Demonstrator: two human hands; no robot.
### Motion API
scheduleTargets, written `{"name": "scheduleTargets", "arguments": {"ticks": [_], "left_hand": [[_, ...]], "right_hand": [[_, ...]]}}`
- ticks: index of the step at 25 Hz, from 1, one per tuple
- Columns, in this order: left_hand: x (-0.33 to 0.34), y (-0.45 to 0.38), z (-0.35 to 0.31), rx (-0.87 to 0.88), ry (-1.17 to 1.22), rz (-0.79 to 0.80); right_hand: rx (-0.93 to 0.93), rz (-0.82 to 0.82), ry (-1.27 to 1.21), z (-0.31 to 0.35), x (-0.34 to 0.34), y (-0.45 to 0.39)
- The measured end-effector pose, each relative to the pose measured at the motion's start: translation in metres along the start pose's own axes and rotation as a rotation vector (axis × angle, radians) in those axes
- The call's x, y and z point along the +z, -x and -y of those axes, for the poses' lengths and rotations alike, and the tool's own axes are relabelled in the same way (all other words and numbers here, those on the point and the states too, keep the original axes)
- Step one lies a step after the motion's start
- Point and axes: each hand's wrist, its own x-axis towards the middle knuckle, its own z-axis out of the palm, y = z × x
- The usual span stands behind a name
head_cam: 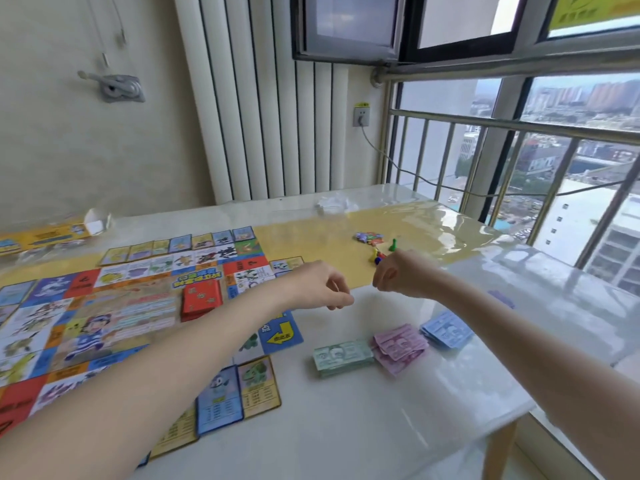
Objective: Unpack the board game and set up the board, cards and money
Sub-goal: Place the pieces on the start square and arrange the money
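The colourful game board [104, 317] lies flat on the left half of the table, with a red card stack [202, 299] on its middle. Property cards line its far edge [180, 244] and its near corner [239, 389]. Three money piles sit to the right: green [343, 358], pink [400, 346] and blue [446, 329]. My left hand [322, 285] and my right hand [401, 275] hover close together above the board's right edge. Both have curled fingers, and nothing shows in either. Small pawns [392, 244] and a pile of tokens [369, 237] lie just beyond my right hand.
The game box [41, 237] rests at the far left by the wall. Crumpled clear plastic [332, 204] lies at the table's far edge. A window railing [519, 129] and a cable run along the right, and the table edge [519, 407] drops off at near right.
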Motion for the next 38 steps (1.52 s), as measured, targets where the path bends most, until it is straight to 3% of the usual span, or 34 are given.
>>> {"name": "scheduleTargets", "arguments": {"ticks": [3,6,13,18,24,29,32,35,38], "left_hand": [[0.003,-0.009,-0.004,0.012,-0.06,0.016],[0.003,-0.022,-0.004,0.009,-0.098,-0.078],[-0.003,-0.042,0.001,-0.011,-0.075,-0.13],[-0.002,-0.044,0.004,0.003,0.024,-0.187],[0.006,-0.047,0.008,-0.006,0.102,-0.209],[0.006,-0.043,0.005,0.024,0.17,-0.292],[-0.006,-0.032,-0.001,0.072,0.256,-0.404],[-0.023,-0.01,0.011,0.055,0.217,-0.452],[-0.033,0.018,0.031,-0.028,0.172,-0.431]], "right_hand": [[0.073,-0.115,-0.039,-0.013,-0.003,-0.015],[0.158,-0.28,-0.011,-0.03,-0.002,-0.034],[0.093,-0.056,0.113,-0.035,0.019,-0.068],[0.032,-0.113,0.118,-0.035,0.023,-0.072],[-0.063,-0.039,0.166,-0.033,0.013,-0.057],[-0.037,-0.171,0.064,-0.028,0.001,-0.046],[-0.169,-0.204,-0.007,0.0,-0.01,-0.037],[-0.323,-0.132,-0.108,0.034,-0.007,-0.031],[-0.343,0.001,-0.377,0.057,0.009,-0.032]]}}
